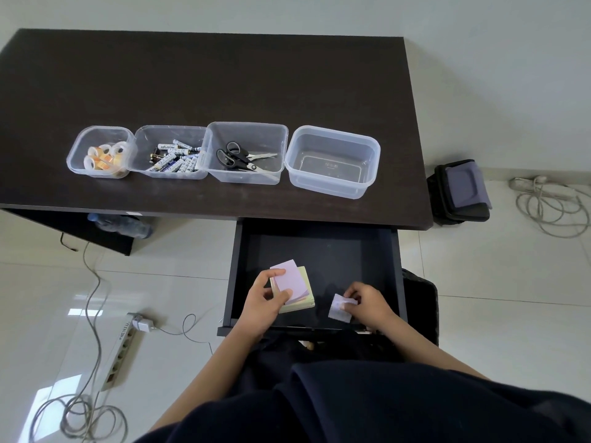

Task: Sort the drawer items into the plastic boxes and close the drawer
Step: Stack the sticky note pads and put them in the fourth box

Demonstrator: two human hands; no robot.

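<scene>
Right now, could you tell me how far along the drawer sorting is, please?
Done: tape rolls, batteries and scissors sit in three boxes. In hand: left hand holds sticky-note pads, right hand pinches a small pad. Left: fill the empty box, close the drawer.

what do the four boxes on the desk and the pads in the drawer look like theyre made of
Boxes, such as the empty box: clear, slightly glossy plastic, since contents and desk show through the walls. Pads gripped by the left hand: stacked paper, matte pastel lilac over yellow, probably sticky notes, with thin layered edges.
</scene>
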